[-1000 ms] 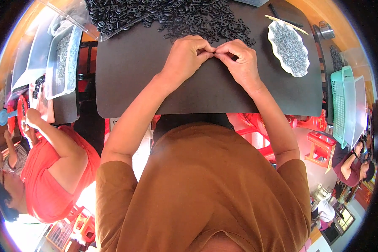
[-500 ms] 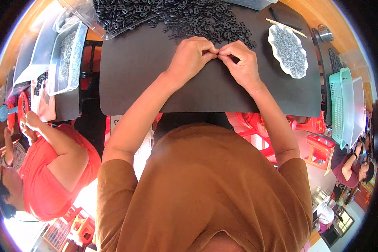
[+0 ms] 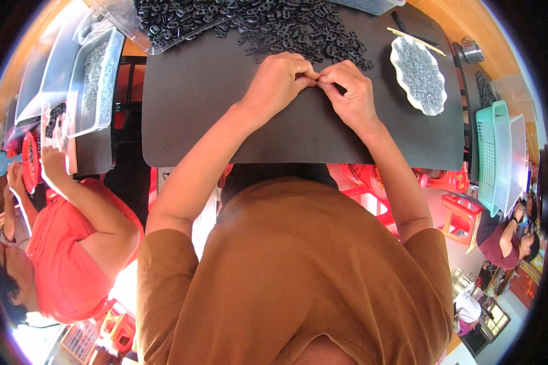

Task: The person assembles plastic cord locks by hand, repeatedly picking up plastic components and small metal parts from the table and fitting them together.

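Note:
Both of my hands meet over the dark table point(image 3: 195, 115), fingertips touching. My left hand point(image 3: 283, 78) is closed in a pinch, and my right hand point(image 3: 349, 91) pinches against it from the other side. Whatever they hold between them is too small and hidden to name. Just beyond my fingers spreads a heap of small black plastic pieces with holes point(image 3: 286, 30). To the right of my right hand lies a white scalloped dish point(image 3: 400, 72) filled with small grey metal-looking pins point(image 3: 421, 76).
Chopsticks point(image 3: 415, 40) rest by the dish's far edge. A clear bin point(image 3: 109, 91) stands on another table at left, where a person in red point(image 3: 73, 255) works. A green basket point(image 3: 487, 158) is at right. Red stools point(image 3: 463, 219) stand beyond my table.
My hands keep nearly the same pinch and place. At left, the person in red has shifted their arms, one hand reaching farther toward the board.

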The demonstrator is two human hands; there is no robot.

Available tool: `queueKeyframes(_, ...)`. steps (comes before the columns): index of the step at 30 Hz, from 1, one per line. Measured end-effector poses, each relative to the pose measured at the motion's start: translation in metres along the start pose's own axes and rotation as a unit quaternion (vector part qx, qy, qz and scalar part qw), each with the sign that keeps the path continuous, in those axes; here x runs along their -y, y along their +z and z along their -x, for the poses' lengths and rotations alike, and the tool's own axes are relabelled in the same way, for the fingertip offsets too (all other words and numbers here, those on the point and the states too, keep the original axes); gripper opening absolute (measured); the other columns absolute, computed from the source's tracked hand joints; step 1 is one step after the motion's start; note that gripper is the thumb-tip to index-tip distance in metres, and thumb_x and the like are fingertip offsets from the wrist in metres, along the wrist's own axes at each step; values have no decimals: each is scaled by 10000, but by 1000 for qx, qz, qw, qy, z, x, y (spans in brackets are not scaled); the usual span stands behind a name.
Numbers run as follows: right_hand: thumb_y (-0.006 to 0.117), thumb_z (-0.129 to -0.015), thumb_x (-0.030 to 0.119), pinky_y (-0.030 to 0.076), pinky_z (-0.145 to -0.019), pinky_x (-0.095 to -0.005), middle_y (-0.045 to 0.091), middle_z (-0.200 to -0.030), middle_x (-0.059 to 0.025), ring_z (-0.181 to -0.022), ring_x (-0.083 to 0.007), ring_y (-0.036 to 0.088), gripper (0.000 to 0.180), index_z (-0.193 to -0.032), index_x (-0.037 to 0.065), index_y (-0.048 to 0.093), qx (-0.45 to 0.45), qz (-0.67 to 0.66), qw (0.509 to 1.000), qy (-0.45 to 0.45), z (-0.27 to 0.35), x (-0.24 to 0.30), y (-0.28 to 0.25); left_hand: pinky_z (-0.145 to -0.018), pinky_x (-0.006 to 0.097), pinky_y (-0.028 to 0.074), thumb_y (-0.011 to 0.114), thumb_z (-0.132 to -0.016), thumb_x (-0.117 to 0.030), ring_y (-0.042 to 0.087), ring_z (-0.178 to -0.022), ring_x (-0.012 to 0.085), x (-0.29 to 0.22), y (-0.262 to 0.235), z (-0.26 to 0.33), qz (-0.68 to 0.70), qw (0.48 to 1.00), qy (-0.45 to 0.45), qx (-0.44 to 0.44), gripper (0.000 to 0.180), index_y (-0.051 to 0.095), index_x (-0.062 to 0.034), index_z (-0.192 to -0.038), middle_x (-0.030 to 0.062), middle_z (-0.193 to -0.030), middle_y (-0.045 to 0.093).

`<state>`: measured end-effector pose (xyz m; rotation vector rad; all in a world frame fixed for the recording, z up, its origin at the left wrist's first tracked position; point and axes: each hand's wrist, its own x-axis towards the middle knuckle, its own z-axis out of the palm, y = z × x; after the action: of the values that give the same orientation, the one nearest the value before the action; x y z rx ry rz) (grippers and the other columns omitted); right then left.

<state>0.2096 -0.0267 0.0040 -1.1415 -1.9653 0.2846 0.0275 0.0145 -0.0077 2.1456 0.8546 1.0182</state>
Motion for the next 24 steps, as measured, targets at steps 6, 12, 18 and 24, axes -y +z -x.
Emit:
queueKeyframes(6,706,-755,3,511,-673,-307,659,-769,-57,-740,-197,628,82,-802,41,651,17,-30,997,73,0,1,-3,-696,314,519,708,-775,-38,663,-756,231,1,0,4,6,1000,17,-16,103,704,2,-869,104,-817,676)
queueKeyframes(12,671,-841,60,512,-676,-247,667,-818,-3,-745,-70,612,149,-985,28,658,89,-257,928,255,-17,-21,-23,-680,287,512,700,-819,-77,660,-732,165,-7,-13,1,53,995,-84,-31,107,704,-6,-899,85,-852,689)
queueKeyframes(18,642,-907,156,504,-757,-228,657,-950,-34,-845,-104,626,220,-1084,26,631,-22,-289,924,251,-107,-73,-79,-640,271,496,692,-832,-77,626,-685,147,-2,-14,2,26,997,-59,-45,107,698,-11,-916,76,-834,679)
queueKeyframes(24,654,-892,139,488,-739,-220,672,-958,-35,-843,-99,629,215,-1071,21,637,-83,-100,981,146,-119,-82,-91,-625,282,489,683,-834,-56,602,-662,159,-6,-15,3,29,998,-43,-40,76,688,-8,-893,75,-805,660)
